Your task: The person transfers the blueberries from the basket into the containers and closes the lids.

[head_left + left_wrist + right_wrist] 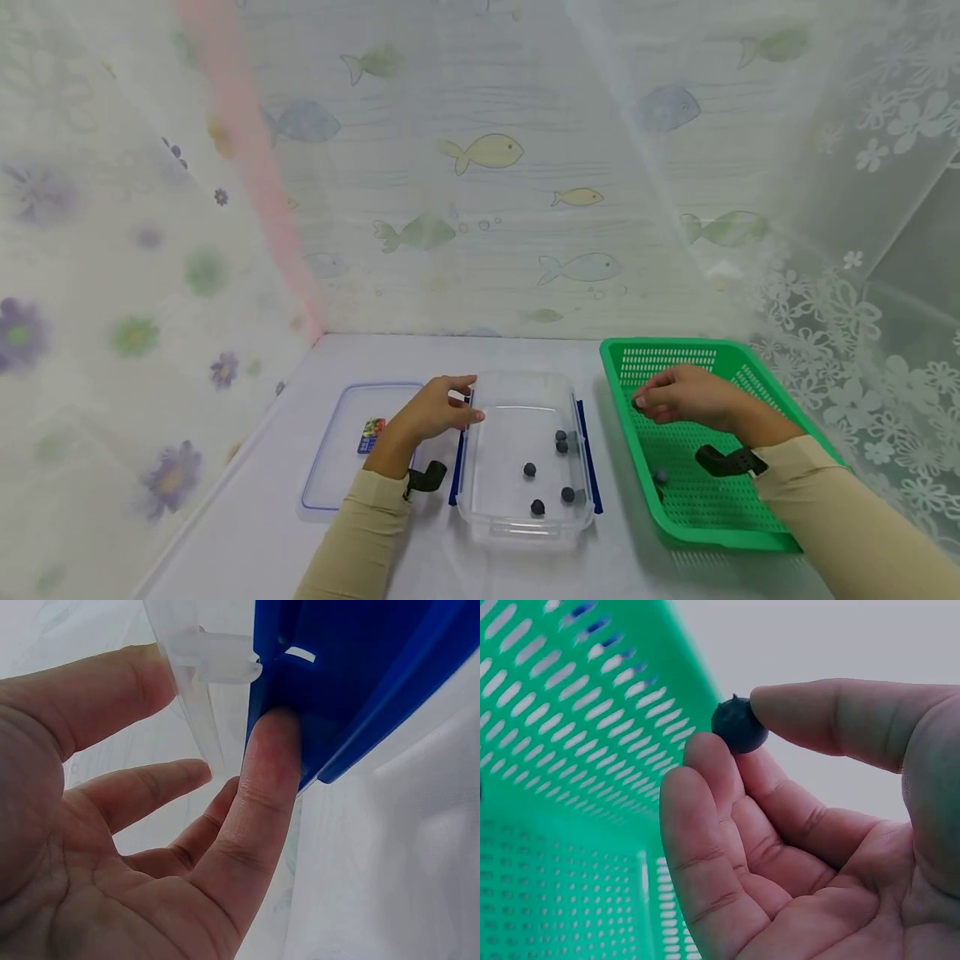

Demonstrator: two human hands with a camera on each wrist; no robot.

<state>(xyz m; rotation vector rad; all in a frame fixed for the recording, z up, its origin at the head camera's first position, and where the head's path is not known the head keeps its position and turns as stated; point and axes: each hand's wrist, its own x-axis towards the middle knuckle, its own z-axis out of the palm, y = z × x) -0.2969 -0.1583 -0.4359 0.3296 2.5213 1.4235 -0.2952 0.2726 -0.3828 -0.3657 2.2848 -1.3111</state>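
Note:
My right hand [693, 396] pinches a single blueberry [739, 726] between thumb and fingertips, over the left side of a green basket [660, 533]. The berry's crown faces upward in the right wrist view. My left hand [435, 408] rests at the left wall of a clear plastic container [510, 433], its fingers loosely spread. In the left wrist view, the thumb meets the clear wall and one finger touches the blue side latch [330, 690]. Several blueberries [530, 470] lie scattered inside the container, mostly toward its right and front.
A clear lid [330, 467] with a blue seal and a colourful label [371, 435] lies left of the container, partly behind my left arm. More berries [660, 477] sit in the basket, partly hidden by its wall. Patterned curtains [465, 192] enclose the white table [255, 517].

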